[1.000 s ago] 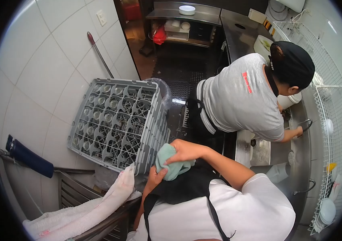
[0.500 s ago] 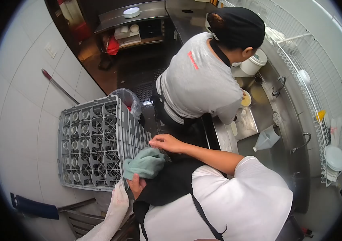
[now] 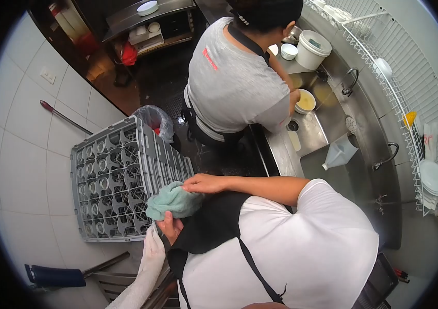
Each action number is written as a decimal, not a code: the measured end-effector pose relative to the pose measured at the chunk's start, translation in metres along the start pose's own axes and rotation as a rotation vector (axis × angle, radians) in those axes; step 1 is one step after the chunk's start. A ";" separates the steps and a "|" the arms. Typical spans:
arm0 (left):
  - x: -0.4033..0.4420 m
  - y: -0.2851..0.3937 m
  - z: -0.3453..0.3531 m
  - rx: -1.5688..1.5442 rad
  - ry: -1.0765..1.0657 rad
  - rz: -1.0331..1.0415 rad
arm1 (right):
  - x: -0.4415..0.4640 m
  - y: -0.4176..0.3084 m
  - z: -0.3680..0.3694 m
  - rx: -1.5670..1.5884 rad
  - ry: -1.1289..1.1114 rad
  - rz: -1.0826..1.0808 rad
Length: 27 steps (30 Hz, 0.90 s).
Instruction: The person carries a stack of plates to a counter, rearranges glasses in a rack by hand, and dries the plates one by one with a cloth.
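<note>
A bunched pale green cloth point(image 3: 175, 202) is held in front of the black apron, beside the grey glass racks. My left hand point(image 3: 171, 226) grips it from below, with the thumb up against the folds. Whatever may lie inside the cloth is hidden. My right hand point(image 3: 203, 183) is at the cloth's upper edge, its bent fingers closed on the fabric. The stacked glass rack point(image 3: 141, 170) stands close to both hands, with several upturned glasses point(image 3: 92, 183) in its compartments. A white towel point(image 3: 149, 257) hangs just below my left hand.
A co-worker in a grey shirt point(image 3: 234, 77) stands at the steel sink point(image 3: 314, 136), hands at a bowl point(image 3: 305, 101) of yellowish liquid. A wire shelf point(image 3: 383, 62) runs along the right wall. A lined bin point(image 3: 159, 121) stands behind the racks; a blue-handled tool point(image 3: 56, 276) is lower left.
The cloth and both hands have shifted slightly left, and my right fingers have come down onto the cloth. The view has moved, and the co-worker's bowl shows more fully.
</note>
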State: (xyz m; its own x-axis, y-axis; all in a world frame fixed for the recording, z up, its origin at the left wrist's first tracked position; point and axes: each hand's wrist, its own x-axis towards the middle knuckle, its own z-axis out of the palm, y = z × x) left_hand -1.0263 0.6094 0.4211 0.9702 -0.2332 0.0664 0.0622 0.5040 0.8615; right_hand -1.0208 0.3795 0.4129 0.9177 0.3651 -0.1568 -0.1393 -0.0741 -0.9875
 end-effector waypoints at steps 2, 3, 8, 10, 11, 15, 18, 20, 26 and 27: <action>0.000 0.005 -0.008 0.047 -0.063 -0.056 | 0.000 0.007 0.001 0.007 -0.037 0.029; 0.000 0.008 -0.014 0.072 -0.099 -0.100 | 0.002 0.010 0.002 0.001 -0.038 0.022; 0.000 0.030 -0.029 0.293 -0.173 -0.329 | 0.004 0.002 0.001 -0.117 -0.026 0.041; -0.004 0.012 -0.021 0.235 -0.151 -0.175 | -0.003 -0.007 -0.002 -0.226 0.028 0.027; -0.007 0.006 -0.015 0.209 -0.134 -0.107 | -0.005 -0.004 -0.001 -0.252 0.070 -0.019; -0.012 -0.008 0.009 0.128 -0.019 -0.002 | -0.011 0.005 -0.004 -0.368 0.105 -0.059; -0.011 -0.009 0.013 0.076 -0.020 -0.012 | -0.016 0.005 -0.010 -0.396 0.108 -0.066; -0.010 -0.009 0.018 0.074 -0.058 -0.024 | -0.020 -0.003 -0.011 -0.409 0.114 -0.033; -0.011 -0.015 0.022 0.068 -0.074 -0.028 | -0.024 -0.005 -0.016 -0.438 0.090 0.006; -0.011 -0.016 0.023 0.065 -0.095 -0.029 | -0.023 0.000 -0.017 -0.470 0.068 0.011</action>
State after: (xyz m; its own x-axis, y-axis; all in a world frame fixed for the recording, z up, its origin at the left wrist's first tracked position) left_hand -1.0430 0.5851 0.4181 0.9412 -0.3267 0.0856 0.0721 0.4419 0.8942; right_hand -1.0360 0.3552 0.4165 0.9414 0.3017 -0.1506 0.0198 -0.4954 -0.8684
